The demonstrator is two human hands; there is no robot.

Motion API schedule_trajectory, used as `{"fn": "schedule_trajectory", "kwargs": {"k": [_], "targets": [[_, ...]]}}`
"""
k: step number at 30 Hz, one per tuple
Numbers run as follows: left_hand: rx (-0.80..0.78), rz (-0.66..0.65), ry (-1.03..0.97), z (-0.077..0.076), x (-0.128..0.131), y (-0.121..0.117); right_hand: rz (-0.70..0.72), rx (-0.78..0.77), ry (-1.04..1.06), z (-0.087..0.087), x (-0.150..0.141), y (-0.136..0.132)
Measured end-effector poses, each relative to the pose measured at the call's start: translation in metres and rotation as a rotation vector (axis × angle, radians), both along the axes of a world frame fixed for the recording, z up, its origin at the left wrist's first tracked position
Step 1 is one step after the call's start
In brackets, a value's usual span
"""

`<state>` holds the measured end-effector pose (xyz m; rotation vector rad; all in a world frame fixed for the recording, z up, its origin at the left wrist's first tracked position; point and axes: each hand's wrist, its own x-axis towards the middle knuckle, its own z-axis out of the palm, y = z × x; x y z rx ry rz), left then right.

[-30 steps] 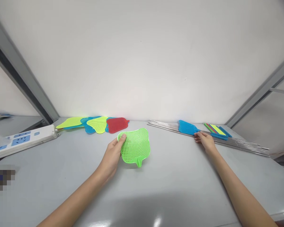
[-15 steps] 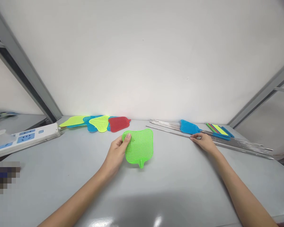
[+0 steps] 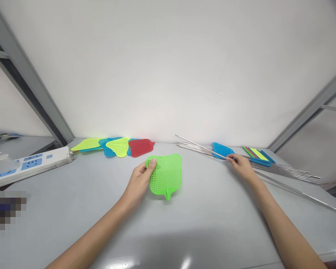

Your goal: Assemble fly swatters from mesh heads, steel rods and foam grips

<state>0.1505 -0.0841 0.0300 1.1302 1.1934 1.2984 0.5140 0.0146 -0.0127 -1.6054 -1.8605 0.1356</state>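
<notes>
My left hand grips a green fly swatter head by its left edge, thumb on top, with the short socket pointing toward me. Between the fingertips of my right hand is a thin metal rod. Its left end tilts up over the other rods, and the right part runs behind my wrist toward the right edge of the view. A blue swatter head lies just behind that rod. Several more metal rods rest on the table beneath and beyond my right hand.
Yellow, blue and red swatter heads overlap at the back left. Coloured handle tubes lie at the back right, on or beside the rods. A white power strip stands on the left. Behind the table rises a white wall.
My right hand has drawn one metal rod out from the bundle and raised its left end, turning it across the blue swatter head. My left hand still holds the green head, slightly further right.
</notes>
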Motion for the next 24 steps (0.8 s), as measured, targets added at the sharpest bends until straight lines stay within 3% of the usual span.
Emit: {"fn": "schedule_trajectory", "kwargs": {"k": [8,15,21,24], "targets": [[0.003,-0.014,0.001,0.000,0.000,0.001,0.030,0.096,0.047,0.003,0.001,-0.004],[-0.037,-0.046,0.038,-0.004,-0.001,0.004,0.095,0.087,0.029,0.010,-0.014,-0.012],[-0.016,-0.228,0.381,-0.021,-0.005,0.007,0.190,0.054,0.004,0.016,-0.034,-0.020],[0.059,-0.073,0.647,-0.030,-0.007,0.008,0.239,0.040,0.006,0.018,-0.044,-0.024]]}}
